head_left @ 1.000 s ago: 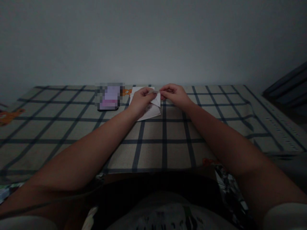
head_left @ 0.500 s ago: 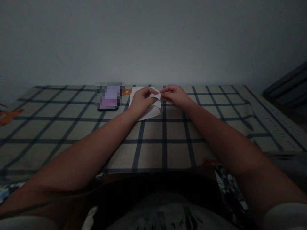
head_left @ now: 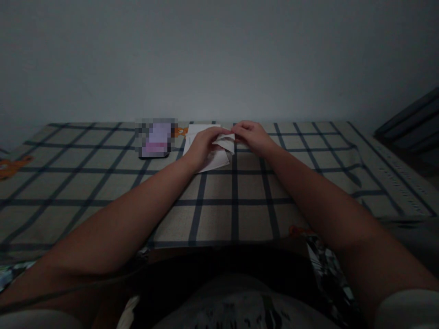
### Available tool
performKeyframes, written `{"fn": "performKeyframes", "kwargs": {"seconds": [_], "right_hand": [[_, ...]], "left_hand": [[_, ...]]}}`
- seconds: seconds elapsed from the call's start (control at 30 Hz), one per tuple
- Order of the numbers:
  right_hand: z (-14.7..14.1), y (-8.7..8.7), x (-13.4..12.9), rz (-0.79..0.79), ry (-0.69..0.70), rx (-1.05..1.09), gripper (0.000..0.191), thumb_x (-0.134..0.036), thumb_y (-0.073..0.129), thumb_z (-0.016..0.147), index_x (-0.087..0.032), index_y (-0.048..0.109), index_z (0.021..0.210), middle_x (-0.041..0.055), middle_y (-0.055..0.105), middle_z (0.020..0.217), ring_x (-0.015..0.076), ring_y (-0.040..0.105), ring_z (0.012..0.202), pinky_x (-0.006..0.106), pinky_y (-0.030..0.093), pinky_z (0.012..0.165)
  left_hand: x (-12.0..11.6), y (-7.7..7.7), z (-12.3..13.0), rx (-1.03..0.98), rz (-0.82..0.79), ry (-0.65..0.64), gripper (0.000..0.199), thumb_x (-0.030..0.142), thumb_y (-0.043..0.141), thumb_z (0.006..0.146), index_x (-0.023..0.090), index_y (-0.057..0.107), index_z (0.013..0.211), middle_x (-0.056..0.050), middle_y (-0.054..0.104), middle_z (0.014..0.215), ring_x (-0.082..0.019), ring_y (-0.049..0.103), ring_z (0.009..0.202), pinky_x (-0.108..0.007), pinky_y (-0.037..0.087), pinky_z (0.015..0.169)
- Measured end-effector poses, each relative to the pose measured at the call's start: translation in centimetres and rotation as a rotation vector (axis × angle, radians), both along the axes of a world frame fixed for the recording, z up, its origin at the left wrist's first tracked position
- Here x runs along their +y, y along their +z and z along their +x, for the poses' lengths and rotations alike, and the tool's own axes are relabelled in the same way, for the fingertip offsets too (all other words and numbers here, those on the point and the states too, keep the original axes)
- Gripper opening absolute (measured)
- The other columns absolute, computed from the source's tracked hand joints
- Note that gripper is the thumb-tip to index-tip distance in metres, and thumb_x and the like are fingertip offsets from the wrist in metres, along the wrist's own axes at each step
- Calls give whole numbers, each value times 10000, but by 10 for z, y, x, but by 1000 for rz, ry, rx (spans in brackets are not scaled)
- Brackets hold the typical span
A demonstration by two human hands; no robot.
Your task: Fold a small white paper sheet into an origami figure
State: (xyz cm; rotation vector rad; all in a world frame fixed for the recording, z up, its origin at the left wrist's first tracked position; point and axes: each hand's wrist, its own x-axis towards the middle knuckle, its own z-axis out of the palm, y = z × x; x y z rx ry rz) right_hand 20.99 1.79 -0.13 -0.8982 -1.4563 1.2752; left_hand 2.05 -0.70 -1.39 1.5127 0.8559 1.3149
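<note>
Both hands meet over the far middle of the table. A small folded piece of white paper [head_left: 227, 142] is between them. My left hand [head_left: 203, 145] has its fingers closed over the paper's left side, with the thumb mostly hidden. At the paper's right upper corner, my right hand [head_left: 253, 136] pinches the edge between thumb and fingertips. Underneath lies a larger white paper sheet [head_left: 216, 161], flat on the cloth and partly covered by my left hand. Whether it is one sheet or a stack I cannot tell.
A checked tablecloth [head_left: 219, 219] covers the table, which stands against a grey wall [head_left: 219, 59]. Left of the paper lies a phone [head_left: 157, 139], its screen blurred out. A dark slatted object [head_left: 411, 114] stands beyond the table's right end.
The small paper has shifted slightly right and its lower flap stands out more. My left fingers have drawn closer over it, the thumb slipping from view. My right hand stays nearly in place.
</note>
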Motion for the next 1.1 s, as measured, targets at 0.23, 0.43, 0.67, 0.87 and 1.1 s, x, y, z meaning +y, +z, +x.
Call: {"fn": "performKeyframes", "kwargs": {"seconds": [0.23, 0.43, 0.67, 0.87, 1.1], "right_hand": [[-3, -3, -1, 17, 64, -13, 321, -165, 794, 773, -221, 630, 1044, -58, 628, 740, 109, 639, 708, 236, 563, 715], [-2, -2, 3, 72, 37, -45, 267, -159, 782, 806, -222, 626, 1014, -73, 600, 675, 101, 623, 656, 233, 558, 704], [-6, -6, -2, -36, 102, -88, 196, -305, 827, 841, -162, 693, 837, 11, 712, 769, 102, 661, 703, 233, 583, 728], [-2, -5, -1, 53, 61, -195, 211, -307, 816, 856, -147, 729, 749, 19, 704, 687, 108, 641, 653, 235, 556, 685], [0, -4, -1, 76, 110, -222, 208, -337, 793, 859, -148, 751, 782, 19, 720, 719, 104, 649, 675, 230, 555, 700]], "left_hand": [[9, -7, -1, 37, 48, 102, 200, 315, 800, 754, 201, 745, 909, -29, 715, 856, -158, 643, 773, -267, 511, 695], [7, -5, 3, -54, 8, 46, 375, 203, 783, 718, 214, 655, 1071, 3, 664, 852, -132, 634, 736, -262, 507, 711], [7, -2, 2, -55, 49, 157, 375, 182, 774, 724, 229, 642, 1072, 11, 616, 861, -131, 622, 753, -262, 492, 720], [9, -6, 2, -45, -2, 102, 237, 276, 802, 730, 194, 699, 926, -19, 669, 825, -146, 613, 732, -266, 482, 661], [11, -8, 1, -42, 11, 145, 241, 340, 820, 741, 203, 625, 706, 8, 615, 693, -120, 543, 618, -252, 419, 567]]}}
